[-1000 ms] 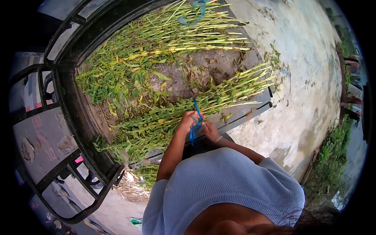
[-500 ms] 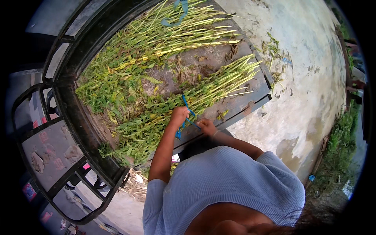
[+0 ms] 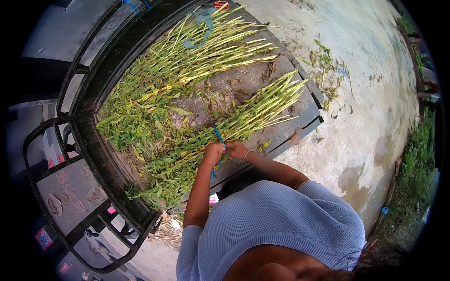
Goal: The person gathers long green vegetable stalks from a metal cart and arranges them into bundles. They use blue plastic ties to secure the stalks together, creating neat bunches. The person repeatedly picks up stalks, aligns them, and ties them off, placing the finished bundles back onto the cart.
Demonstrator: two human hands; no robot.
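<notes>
- Hands meet over the near bundle of green stalks (image 3: pixel 234 129); left hand (image 3: pixel 213 153) and right hand (image 3: pixel 237 150) almost touch, both pinched shut on a blue string (image 3: pixel 219 137).
- String runs up across the bundle from between the hands, and a loose end hangs below the left hand; held this way, it looks wrapped around the stalks so they stay together.
- Bundle lies slantwise on the flat bed of a cart (image 3: pixel 307 105), cut ends toward the open edge, leafy tops toward the dark rail (image 3: pixel 98 150).
- Second bundle (image 3: pixel 197 61) lies well apart, farther up the bed, with a blue-grey tie (image 3: pixel 199 23) already round it.
- Loose leaves and stem scraps (image 3: pixel 326 58) lie on the concrete ground (image 3: pixel 375 93) beside the cart.
- Bracelet (image 3: pixel 245 154) sits on the right wrist.
</notes>
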